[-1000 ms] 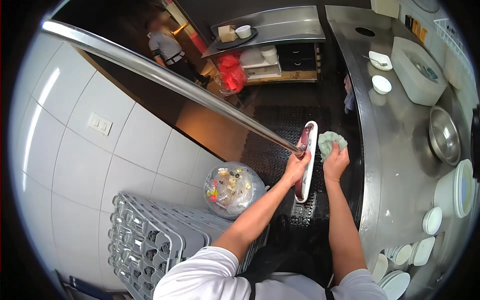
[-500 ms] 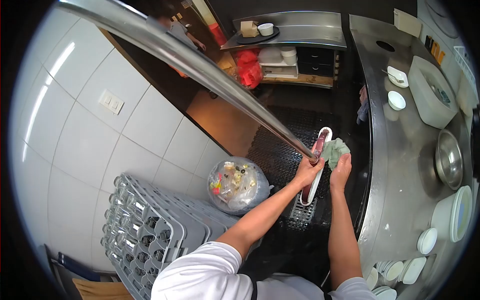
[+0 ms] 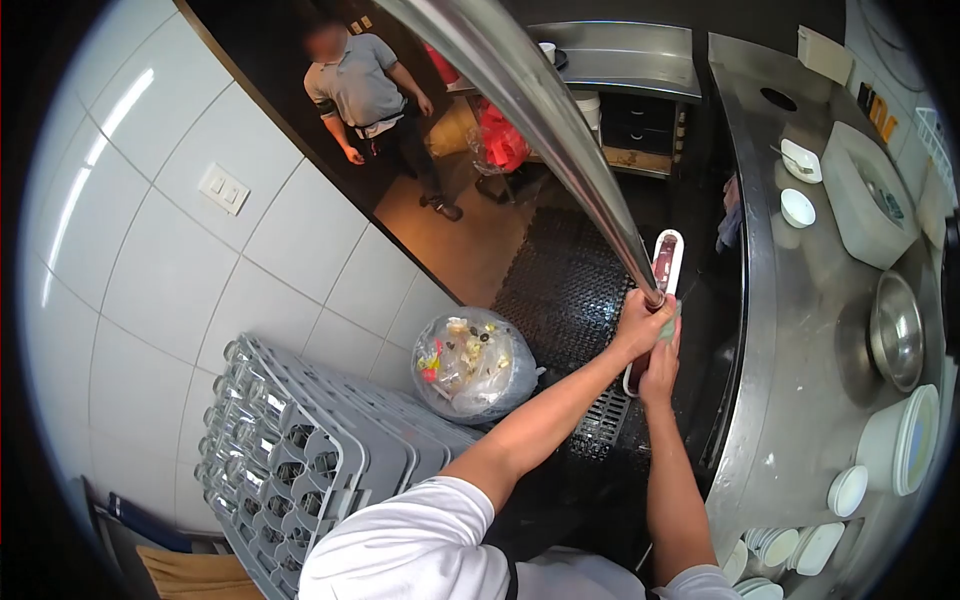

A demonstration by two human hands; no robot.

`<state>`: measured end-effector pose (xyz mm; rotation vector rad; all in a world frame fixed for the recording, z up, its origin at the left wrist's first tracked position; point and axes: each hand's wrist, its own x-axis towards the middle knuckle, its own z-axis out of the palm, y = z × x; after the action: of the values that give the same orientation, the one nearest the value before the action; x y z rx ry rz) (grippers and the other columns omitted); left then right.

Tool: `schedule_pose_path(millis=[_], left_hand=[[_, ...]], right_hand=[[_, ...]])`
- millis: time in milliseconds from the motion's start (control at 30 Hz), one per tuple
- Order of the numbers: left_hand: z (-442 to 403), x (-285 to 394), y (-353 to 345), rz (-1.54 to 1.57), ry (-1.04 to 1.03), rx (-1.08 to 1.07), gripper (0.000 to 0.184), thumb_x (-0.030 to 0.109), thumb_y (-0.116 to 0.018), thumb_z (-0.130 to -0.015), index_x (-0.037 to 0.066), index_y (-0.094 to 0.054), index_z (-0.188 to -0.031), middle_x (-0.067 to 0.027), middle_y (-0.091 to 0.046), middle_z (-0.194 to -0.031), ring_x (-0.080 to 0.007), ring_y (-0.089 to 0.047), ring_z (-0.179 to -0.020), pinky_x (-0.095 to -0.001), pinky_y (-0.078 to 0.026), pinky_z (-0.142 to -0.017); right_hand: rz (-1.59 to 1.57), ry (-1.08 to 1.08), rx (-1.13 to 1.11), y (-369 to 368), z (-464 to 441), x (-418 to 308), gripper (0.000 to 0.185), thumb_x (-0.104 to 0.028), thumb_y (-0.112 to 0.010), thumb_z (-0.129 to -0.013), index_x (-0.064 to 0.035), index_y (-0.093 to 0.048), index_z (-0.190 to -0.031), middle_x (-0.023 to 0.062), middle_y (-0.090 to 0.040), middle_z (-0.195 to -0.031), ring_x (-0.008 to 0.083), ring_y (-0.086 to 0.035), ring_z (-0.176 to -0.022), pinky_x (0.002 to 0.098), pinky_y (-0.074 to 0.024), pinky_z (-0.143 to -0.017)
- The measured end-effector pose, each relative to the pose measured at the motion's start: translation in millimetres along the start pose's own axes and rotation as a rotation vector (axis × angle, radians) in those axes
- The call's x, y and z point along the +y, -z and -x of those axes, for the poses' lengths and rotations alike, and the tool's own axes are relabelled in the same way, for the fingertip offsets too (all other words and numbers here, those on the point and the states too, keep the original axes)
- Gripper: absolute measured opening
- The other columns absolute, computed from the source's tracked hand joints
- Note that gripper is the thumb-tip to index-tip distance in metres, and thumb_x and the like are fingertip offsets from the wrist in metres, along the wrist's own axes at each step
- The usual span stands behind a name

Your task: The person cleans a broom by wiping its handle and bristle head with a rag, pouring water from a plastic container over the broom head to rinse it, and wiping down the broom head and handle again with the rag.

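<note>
A shiny metal pole [image 3: 590,150] rises from my hands past the camera. At its lower end is a long narrow head [image 3: 668,262], white-rimmed with a dark red middle; its exact kind is unclear. My left hand [image 3: 640,325] is wrapped round the pole close to this head. Just below it, my right hand [image 3: 658,375] is closed on a pale green cloth [image 3: 672,325], pressed together near the pole's joint with the head. Most of the cloth is hidden by my fingers. Both hands partly cover the head's middle, above the dark wet floor.
A clear bag of waste [image 3: 475,365] stands left of my arms, beside grey racks [image 3: 370,440] holding upturned glasses. Along the right runs a steel counter [image 3: 770,410] with a metal bowl [image 3: 897,332], tubs and white dishes. A person [image 3: 365,85] stands in the doorway.
The pole has swung rightward at its top, and its head has shifted slightly up and right. My right hand has brought the cloth against the head, beside my left. The person has come into fuller view.
</note>
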<state>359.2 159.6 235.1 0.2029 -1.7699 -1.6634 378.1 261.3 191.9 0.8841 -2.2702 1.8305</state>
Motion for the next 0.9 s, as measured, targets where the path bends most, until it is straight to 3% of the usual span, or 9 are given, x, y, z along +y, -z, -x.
schedule_pose_path(millis=[100, 200, 267, 367, 500, 600, 767, 867, 900], left_hand=[[-2.5, 5.7, -7.5, 0.044, 0.0, 0.01, 0.055, 0.029, -0.065, -0.093, -0.005, -0.048, -0.133, -0.0058, -0.062, -0.073, -0.0086, -0.054, -0.064, -0.0304, -0.047, -0.06], [-25.1, 11.2, -1.2, 0.011, -0.028, 0.036, 0.058, 0.03, -0.064, -0.093, 0.001, -0.044, -0.14, -0.0088, -0.066, -0.086, -0.0121, -0.057, -0.077, -0.0321, -0.048, -0.072], [-25.6, 13.0, 0.7, 0.02, -0.005, 0.039, 0.06, 0.031, -0.063, -0.093, 0.003, -0.042, -0.143, -0.0097, -0.067, -0.092, -0.0133, -0.059, -0.083, -0.0326, -0.048, -0.077], [-13.5, 14.5, -7.0, 0.066, 0.041, 0.017, 0.062, 0.031, -0.062, -0.094, 0.004, -0.04, -0.144, -0.0085, -0.067, -0.096, -0.0134, -0.059, -0.085, -0.0324, -0.048, -0.078], [-15.6, 16.2, -12.9, 0.011, 0.068, -0.018, 0.061, 0.034, -0.061, -0.095, 0.003, -0.04, -0.143, -0.0088, -0.067, -0.102, -0.0153, -0.059, -0.089, -0.0328, -0.048, -0.082], [-30.0, 5.0, -8.1, 0.051, -0.02, 0.042, 0.057, 0.033, -0.06, -0.095, 0.002, -0.044, -0.139, -0.0095, -0.066, -0.101, -0.0177, -0.059, -0.091, -0.0348, -0.047, -0.084], [-2.1, 17.2, -13.4, 0.104, 0.14, -0.048, 0.052, 0.029, -0.062, -0.094, 0.002, -0.048, -0.137, -0.0044, -0.065, -0.089, -0.0108, -0.057, -0.079, -0.0307, -0.048, -0.073], [-9.6, 18.0, -13.6, 0.106, 0.128, -0.014, 0.055, 0.028, -0.063, -0.094, 0.002, -0.046, -0.139, -0.0026, -0.063, -0.087, -0.0094, -0.055, -0.077, -0.0293, -0.048, -0.07], [-17.1, 13.3, -11.2, 0.086, 0.126, -0.004, 0.057, 0.029, -0.063, -0.094, 0.003, -0.044, -0.141, -0.0029, -0.063, -0.089, -0.0104, -0.055, -0.077, -0.0297, -0.048, -0.071]], right_hand=[[-0.064, -0.031, -0.019, -1.7, 12.4, -0.9, 0.054, -0.03, -0.023, -0.104, 0.0072, -0.041, -0.139, 0.0263, -0.033, -0.151, 0.0417, -0.028, -0.141, 0.0447, -0.0153, -0.117], [-0.116, -0.055, -0.042, 1.0, 23.6, -4.9, 0.061, -0.039, -0.019, -0.105, 0.0065, -0.033, -0.144, 0.0226, -0.034, -0.152, 0.0389, -0.024, -0.144, 0.0439, -0.0115, -0.119], [0.055, 0.126, -0.03, 7.0, 28.7, -13.9, 0.068, -0.046, -0.019, -0.105, 0.0072, -0.031, -0.145, 0.0216, -0.046, -0.143, 0.0309, -0.042, -0.135, 0.0357, -0.0312, -0.11], [-0.043, 0.115, -0.004, 4.3, -1.6, -8.3, 0.069, -0.048, -0.019, -0.104, 0.0059, -0.035, -0.144, 0.0247, -0.037, -0.148, 0.037, -0.033, -0.14, 0.0414, -0.0194, -0.117], [-0.443, -0.098, -0.111, 8.0, -17.4, -2.3, 0.081, -0.063, -0.025, -0.099, 0.006, -0.041, -0.139, 0.0218, -0.049, -0.135, 0.0308, -0.049, -0.125, 0.0393, -0.0365, -0.104], [-0.549, -0.132, -0.155, 5.0, -9.2, 15.6, 0.086, -0.066, -0.027, -0.097, 0.0071, -0.037, -0.141, 0.0193, -0.046, -0.14, 0.0271, -0.046, -0.129, 0.0367, -0.034, -0.107], [-0.775, -0.132, -0.046, -8.0, -21.9, 18.1, 0.088, -0.067, -0.025, -0.097, 0.007, -0.031, -0.144, 0.0151, -0.044, -0.144, 0.0234, -0.043, -0.131, 0.0356, -0.0323, -0.109], [-0.988, -0.105, -0.01, -7.7, -23.7, -9.1, 0.087, -0.066, -0.024, -0.097, 0.0054, -0.027, -0.147, 0.0154, -0.034, -0.151, 0.0254, -0.034, -0.139, 0.037, -0.0259, -0.114], [-0.887, -0.044, -0.052, -12.7, -20.1, -11.9, 0.082, -0.061, -0.025, -0.098, 0.0055, -0.029, -0.146, 0.0168, -0.034, -0.15, 0.0273, -0.033, -0.139, 0.0381, -0.0254, -0.115]])
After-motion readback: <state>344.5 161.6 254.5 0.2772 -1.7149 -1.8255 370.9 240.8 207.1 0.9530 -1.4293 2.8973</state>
